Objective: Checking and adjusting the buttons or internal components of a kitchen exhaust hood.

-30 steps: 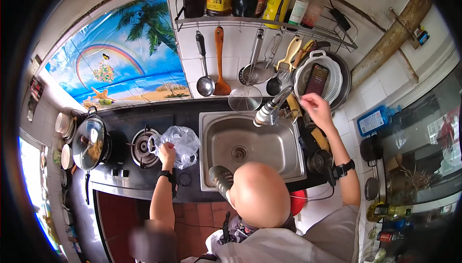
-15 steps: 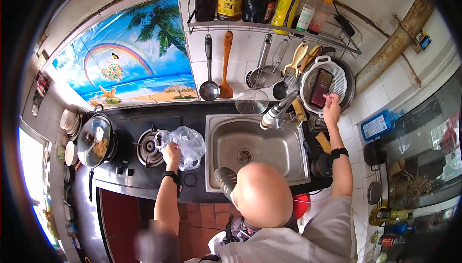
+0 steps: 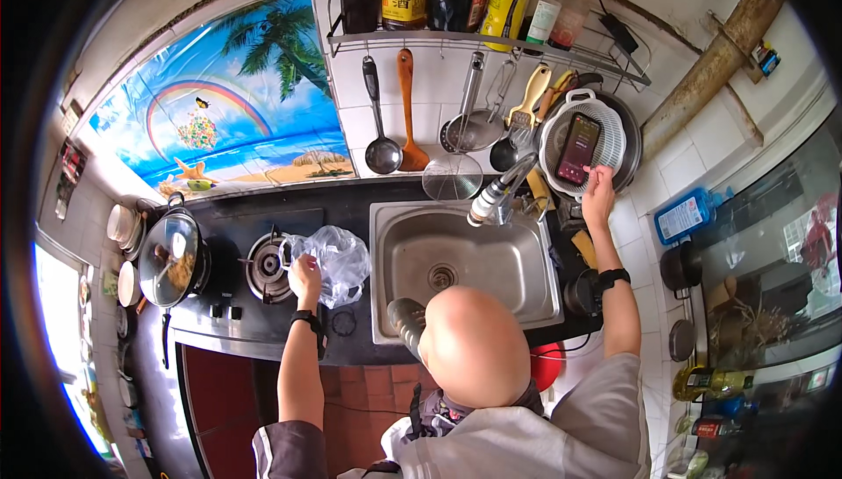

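My left hand (image 3: 304, 279) pinches the edge of a clear plastic bag (image 3: 344, 261). The bag sits crumpled between the gas burner (image 3: 268, 267) and the steel sink (image 3: 379, 260); its contents are unclear. At the upper right, my right hand (image 3: 599, 194) is raised with its fingers curled. A fingertip meets the lower part of a dark phone (image 3: 579, 144). The phone leans inside a white plastic colander (image 3: 617, 139) by the wall, its screen lit. Nothing shows in the right hand's grip.
A glass-lidded wok (image 3: 173, 255) stands on the left burner. The tap (image 3: 491, 203) reaches over the sink. Ladles and a wooden spatula (image 3: 412, 156) hang beneath a bottle rack (image 3: 491, 39). A rounded skin-toned shape (image 3: 478, 347) before my chest hides the sink's front edge.
The whole view has shifted slightly. My right hand has moved a little lower on the phone, and its screen looks different. My left hand still holds the bag in the same place.
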`<state>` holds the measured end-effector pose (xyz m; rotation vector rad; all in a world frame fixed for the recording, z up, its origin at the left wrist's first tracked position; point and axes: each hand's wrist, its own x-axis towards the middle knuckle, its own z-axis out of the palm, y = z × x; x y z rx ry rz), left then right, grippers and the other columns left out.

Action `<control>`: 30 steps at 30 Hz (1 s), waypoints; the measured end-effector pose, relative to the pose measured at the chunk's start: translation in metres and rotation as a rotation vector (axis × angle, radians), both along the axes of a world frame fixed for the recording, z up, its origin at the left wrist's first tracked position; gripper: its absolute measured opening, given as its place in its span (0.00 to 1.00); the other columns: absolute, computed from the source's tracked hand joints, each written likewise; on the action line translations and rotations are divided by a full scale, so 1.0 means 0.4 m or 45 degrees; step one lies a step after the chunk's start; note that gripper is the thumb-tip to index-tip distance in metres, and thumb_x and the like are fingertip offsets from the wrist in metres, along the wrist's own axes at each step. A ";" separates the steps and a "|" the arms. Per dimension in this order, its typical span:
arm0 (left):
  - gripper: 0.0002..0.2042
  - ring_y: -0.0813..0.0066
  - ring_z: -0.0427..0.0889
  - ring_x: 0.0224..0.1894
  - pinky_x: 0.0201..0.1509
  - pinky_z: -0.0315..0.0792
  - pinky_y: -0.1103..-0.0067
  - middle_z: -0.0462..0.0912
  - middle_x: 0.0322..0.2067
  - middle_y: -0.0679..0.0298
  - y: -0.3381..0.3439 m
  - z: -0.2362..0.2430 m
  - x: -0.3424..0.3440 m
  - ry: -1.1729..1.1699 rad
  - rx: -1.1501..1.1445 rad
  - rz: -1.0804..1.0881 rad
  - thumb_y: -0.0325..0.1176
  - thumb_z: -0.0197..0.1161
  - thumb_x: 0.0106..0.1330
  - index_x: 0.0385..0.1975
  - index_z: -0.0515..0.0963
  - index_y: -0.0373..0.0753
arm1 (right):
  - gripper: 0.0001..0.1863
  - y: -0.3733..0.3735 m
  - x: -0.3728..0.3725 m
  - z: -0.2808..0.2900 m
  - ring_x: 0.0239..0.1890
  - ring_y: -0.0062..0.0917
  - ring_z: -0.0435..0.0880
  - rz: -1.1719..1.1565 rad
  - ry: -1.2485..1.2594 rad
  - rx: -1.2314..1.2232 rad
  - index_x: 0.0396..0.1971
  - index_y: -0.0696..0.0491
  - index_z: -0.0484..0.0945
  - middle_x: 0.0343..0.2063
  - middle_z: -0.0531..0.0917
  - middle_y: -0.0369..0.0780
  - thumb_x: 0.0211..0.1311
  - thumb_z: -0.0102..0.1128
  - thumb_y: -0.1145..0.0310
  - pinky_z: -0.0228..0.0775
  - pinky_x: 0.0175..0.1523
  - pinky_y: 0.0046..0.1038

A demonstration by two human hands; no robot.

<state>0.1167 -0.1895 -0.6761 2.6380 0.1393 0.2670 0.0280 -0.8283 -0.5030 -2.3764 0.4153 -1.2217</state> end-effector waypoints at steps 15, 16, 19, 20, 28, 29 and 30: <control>0.08 0.56 0.86 0.36 0.40 0.77 0.67 0.86 0.30 0.57 0.006 -0.033 0.001 -0.025 -0.075 -0.076 0.24 0.62 0.53 0.31 0.83 0.42 | 0.07 -0.034 0.012 -0.031 0.46 0.44 0.83 0.050 -0.022 -0.115 0.47 0.59 0.66 0.47 0.84 0.49 0.75 0.46 0.72 0.72 0.51 0.37; 0.08 0.56 0.86 0.36 0.40 0.77 0.66 0.86 0.30 0.57 -0.004 -0.037 0.001 -0.015 -0.085 -0.082 0.25 0.62 0.53 0.32 0.83 0.43 | 0.07 -0.033 0.012 -0.026 0.46 0.44 0.83 0.045 -0.019 -0.115 0.47 0.59 0.66 0.47 0.84 0.49 0.75 0.46 0.72 0.72 0.51 0.37; 0.08 0.56 0.86 0.36 0.41 0.77 0.65 0.87 0.30 0.57 -0.003 -0.032 -0.017 0.026 -0.081 -0.058 0.25 0.62 0.53 0.32 0.84 0.43 | 0.08 0.010 0.021 0.011 0.49 0.45 0.80 0.069 0.020 -0.153 0.48 0.59 0.66 0.49 0.82 0.49 0.75 0.46 0.71 0.70 0.54 0.38; 0.09 0.56 0.86 0.36 0.41 0.77 0.65 0.87 0.30 0.57 -0.007 -0.028 -0.020 0.058 -0.079 -0.043 0.25 0.61 0.53 0.32 0.84 0.43 | 0.08 0.016 0.022 0.020 0.49 0.45 0.79 0.058 0.023 -0.161 0.47 0.59 0.67 0.47 0.82 0.48 0.75 0.46 0.71 0.69 0.55 0.39; 0.09 0.57 0.86 0.35 0.40 0.77 0.66 0.87 0.29 0.59 0.010 -0.034 -0.013 0.064 -0.048 -0.092 0.24 0.60 0.53 0.32 0.84 0.44 | 0.08 0.012 0.022 0.027 0.47 0.47 0.77 0.024 0.084 -0.155 0.45 0.59 0.68 0.41 0.79 0.48 0.74 0.48 0.70 0.68 0.54 0.42; 0.09 0.57 0.86 0.35 0.40 0.77 0.66 0.86 0.28 0.59 0.013 -0.036 -0.013 0.064 -0.048 -0.114 0.24 0.60 0.53 0.31 0.84 0.44 | 0.08 0.013 0.021 0.025 0.47 0.47 0.77 0.017 0.085 -0.147 0.45 0.59 0.68 0.41 0.79 0.48 0.74 0.48 0.70 0.68 0.54 0.42; 0.09 0.57 0.86 0.35 0.40 0.77 0.66 0.86 0.28 0.59 0.015 -0.038 -0.013 0.065 -0.047 -0.114 0.24 0.60 0.53 0.31 0.84 0.44 | 0.08 0.014 0.021 0.023 0.47 0.47 0.77 0.012 0.085 -0.137 0.45 0.58 0.68 0.41 0.79 0.48 0.73 0.49 0.70 0.68 0.53 0.42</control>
